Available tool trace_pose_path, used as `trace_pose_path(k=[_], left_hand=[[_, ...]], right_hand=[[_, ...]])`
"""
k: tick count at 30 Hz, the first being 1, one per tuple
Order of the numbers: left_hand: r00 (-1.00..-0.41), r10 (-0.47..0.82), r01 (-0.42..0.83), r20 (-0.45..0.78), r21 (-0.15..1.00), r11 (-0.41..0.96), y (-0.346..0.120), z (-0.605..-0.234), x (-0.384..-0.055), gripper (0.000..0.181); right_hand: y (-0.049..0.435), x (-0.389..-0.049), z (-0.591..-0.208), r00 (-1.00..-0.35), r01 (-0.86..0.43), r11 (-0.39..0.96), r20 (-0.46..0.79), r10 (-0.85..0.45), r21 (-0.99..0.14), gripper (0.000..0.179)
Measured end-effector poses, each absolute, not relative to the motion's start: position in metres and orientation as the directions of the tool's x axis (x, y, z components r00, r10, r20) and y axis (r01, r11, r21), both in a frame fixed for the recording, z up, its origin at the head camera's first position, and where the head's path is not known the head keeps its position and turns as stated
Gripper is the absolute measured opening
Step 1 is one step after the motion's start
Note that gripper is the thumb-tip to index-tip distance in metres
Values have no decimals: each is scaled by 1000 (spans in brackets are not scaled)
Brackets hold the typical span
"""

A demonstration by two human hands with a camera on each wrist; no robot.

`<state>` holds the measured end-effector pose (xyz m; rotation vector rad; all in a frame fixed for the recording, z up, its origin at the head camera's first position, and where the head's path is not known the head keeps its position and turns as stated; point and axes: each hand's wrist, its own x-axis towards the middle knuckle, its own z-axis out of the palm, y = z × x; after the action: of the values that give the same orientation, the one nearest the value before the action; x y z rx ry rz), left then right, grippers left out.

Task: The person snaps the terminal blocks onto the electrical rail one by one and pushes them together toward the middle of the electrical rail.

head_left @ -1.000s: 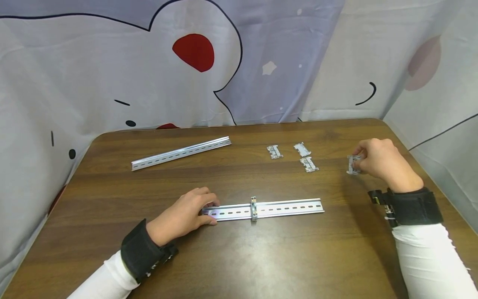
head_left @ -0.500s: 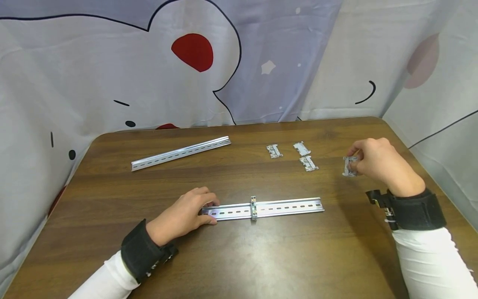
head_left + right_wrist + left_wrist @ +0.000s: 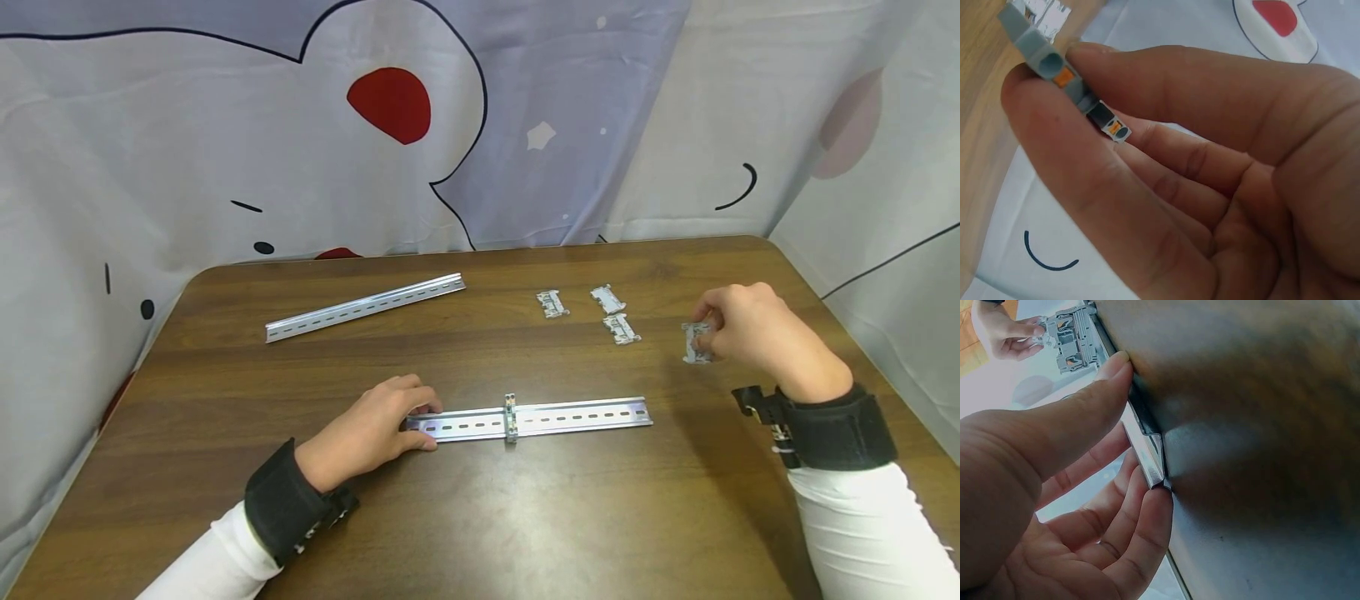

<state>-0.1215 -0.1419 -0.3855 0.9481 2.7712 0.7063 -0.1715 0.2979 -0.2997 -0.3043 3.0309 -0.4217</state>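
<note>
A slotted metal DIN rail [image 3: 577, 417] lies across the front middle of the table. My left hand [image 3: 371, 433] grips its left end, thumb along the near edge and fingers on the far edge. One terminal block [image 3: 511, 419] stands mounted across the rail near its middle; the left wrist view shows this grey terminal block [image 3: 1072, 340] side-on. Off to the right, my right hand [image 3: 772, 337] pinches another terminal block [image 3: 696, 343] between thumb and index finger. In the right wrist view that grey terminal block [image 3: 1063, 75] shows orange parts and round holes.
Farther back on the left, a second DIN rail [image 3: 365, 308] lies at a slant. Three loose terminal blocks lie flat at the back right: one terminal block [image 3: 552, 304] apart, a terminal block [image 3: 607, 299] and a terminal block [image 3: 621, 328] close together. Printed cloth [image 3: 570, 125] hangs behind the table.
My right hand has moved slightly left and toward me with the terminal block pinched in it. The left hand and the rail have stayed in place.
</note>
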Motion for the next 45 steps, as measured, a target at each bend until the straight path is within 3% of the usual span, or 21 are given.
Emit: trace_pose_path(k=[9,25,45], left_hand=[[-796,605,549,34,464,696,-142,-386,-121,34],[-792,609,557,45,462,690,-142,-386,-122,35],[-785,617,568,49,455,686,-142,-386,-122,34]], right_hand=[[284,-165,-300,-965,-242,938,-38,-259,-250,18],[267,-156,-303,-938,-326,916,-43,-344,-234,21],[248,-154,-318,-870,-331,907,-289,-401,-260,20]])
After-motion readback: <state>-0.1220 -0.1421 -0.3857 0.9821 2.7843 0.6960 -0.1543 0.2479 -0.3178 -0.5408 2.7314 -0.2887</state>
